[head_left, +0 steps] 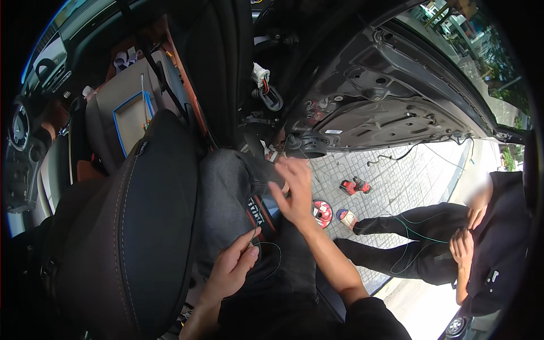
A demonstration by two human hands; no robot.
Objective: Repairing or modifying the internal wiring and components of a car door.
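My left hand is closed in front of my lap, pinching a thin dark green wire. From the fingers, part of that wire runs up and another part curls in a loose loop over my dark trousers. My right hand is raised farther ahead and to the right, fingers apart, holding nothing that I can see. Beyond it is the foot of the open car door, whose inner trim panel is off. Higher up, a white connector with coloured wires hangs by the door opening.
A black seat back rises at my left; a blue-rimmed tray lies beyond. On the paving are a red drill and a red spool. At right, another person handles green wire. A loose cable hangs off the door.
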